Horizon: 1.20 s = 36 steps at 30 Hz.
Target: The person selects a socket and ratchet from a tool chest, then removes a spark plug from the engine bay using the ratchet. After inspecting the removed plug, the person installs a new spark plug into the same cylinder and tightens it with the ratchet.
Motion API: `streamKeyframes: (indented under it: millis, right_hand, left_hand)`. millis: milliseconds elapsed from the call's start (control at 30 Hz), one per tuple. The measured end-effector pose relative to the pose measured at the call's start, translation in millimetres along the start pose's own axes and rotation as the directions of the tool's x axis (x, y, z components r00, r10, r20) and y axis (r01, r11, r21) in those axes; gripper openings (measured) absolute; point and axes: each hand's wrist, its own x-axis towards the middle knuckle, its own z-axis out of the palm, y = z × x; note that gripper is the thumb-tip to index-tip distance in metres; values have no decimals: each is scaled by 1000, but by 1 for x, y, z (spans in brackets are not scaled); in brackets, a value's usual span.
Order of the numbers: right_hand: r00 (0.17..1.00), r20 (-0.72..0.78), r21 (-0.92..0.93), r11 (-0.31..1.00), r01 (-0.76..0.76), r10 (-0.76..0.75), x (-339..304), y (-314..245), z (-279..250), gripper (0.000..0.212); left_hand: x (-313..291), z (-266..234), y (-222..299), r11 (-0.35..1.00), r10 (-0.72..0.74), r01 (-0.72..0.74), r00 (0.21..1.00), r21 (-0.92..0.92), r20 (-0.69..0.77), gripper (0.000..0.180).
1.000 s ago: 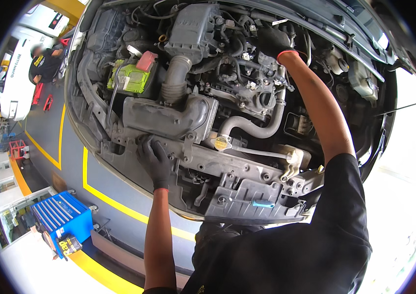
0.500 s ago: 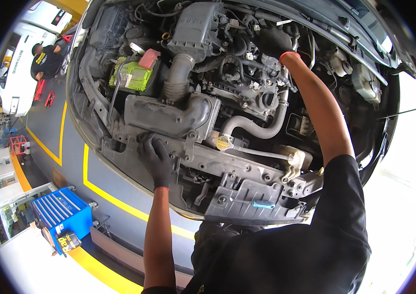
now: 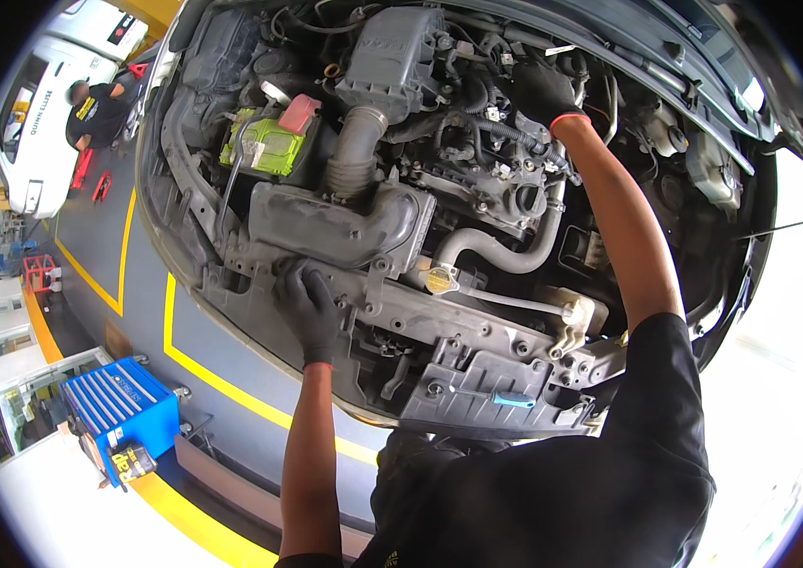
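My left hand (image 3: 307, 308), in a dark glove, rests on the front crossmember (image 3: 411, 308) of a car's engine bay. Its fingers lie apart over the edge beside the black air intake duct (image 3: 340, 225), holding nothing. My right arm reaches across the engine (image 3: 496, 185). Deep at the back, the gloved right hand (image 3: 544, 87) is among hoses and wiring, its fingertips hidden in the dark. A ribbed hose (image 3: 515, 135) runs just in front of that hand. Nearer me, a screwdriver with a light blue handle (image 3: 513, 400) lies on the front plastic cover (image 3: 468, 386).
A battery with a green top (image 3: 264, 151) and red terminal cover sits at left, near the air filter box (image 3: 390, 62). Coolant hose (image 3: 496, 251) and yellow cap (image 3: 439, 279) are mid-front. A blue tool chest (image 3: 122, 417) stands on the floor; a co-worker (image 3: 98, 114) is beyond.
The whole view has shifted slightly, so the engine bay sits a little further right. Both hands stay at nearly the same spots on the car.
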Motion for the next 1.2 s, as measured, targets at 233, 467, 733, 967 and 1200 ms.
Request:
streamKeyframes:
  millis: [233, 467, 733, 967, 1200]
  right_hand:
    - [997, -25, 2, 998, -67, 67, 0, -1, 0, 52]
    - [987, 104, -1, 993, -122, 121, 0, -10, -18, 37]
    - [1000, 17, 30, 999, 16, -17, 0, 27, 14, 36]
    - [998, -52, 46, 999, -27, 30, -4, 11, 0, 31]
    - [986, 94, 52, 988, -143, 137, -1, -10, -19, 41]
  left_hand:
    - [0, 2, -1, 1000, -11, 11, 1000, -24, 10, 30]
    - [-1, 1, 0, 999, -41, 40, 999, 17, 25, 30]
    - [0, 3, 5, 1000, -24, 25, 999, -9, 32, 30]
    - [-2, 2, 0, 1000, -25, 25, 1000, 5, 15, 30]
    - [-2, -1, -3, 1000, -20, 20, 1000, -4, 16, 30]
